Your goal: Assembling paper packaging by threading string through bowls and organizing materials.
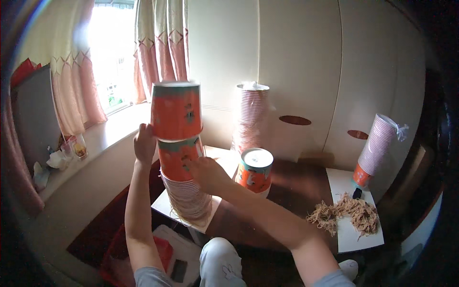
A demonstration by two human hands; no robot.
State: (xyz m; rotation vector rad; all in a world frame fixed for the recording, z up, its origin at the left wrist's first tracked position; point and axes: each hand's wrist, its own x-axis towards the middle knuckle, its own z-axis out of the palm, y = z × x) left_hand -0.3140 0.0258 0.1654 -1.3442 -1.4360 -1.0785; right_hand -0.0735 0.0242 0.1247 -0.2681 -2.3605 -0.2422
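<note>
- The left hand is closed on the lower left edge of the upper orange tub, its fingers partly out of sight behind the wall.
- The right hand is bent in against the right side of the lower orange tub; its fingertips are hard to make out, so I cannot tell whether it grips or only touches.
- The upper tub is upside down, green-banded base uppermost, directly above the lower one and showing nearly its full height.
- The lower tub, also base up, tops a column of nested tubs, of which mostly the pale rims show.
- This column stands over a white board in front of the person.
- To its right, just beyond the right forearm, an inverted orange tub with a pale base stands on the dark brown table.
- Behind that rises a tall stack of pale-rimmed tubs, seemingly in clear plastic.
- Well off to the right, a wrapped stack leans, its plastic knotted at the upper end.
- Near its foot, tan crinkled strands lie in a heap on a second white board, partly spilling past its left edge.
- At lower left, a red container sits below table height.
</note>
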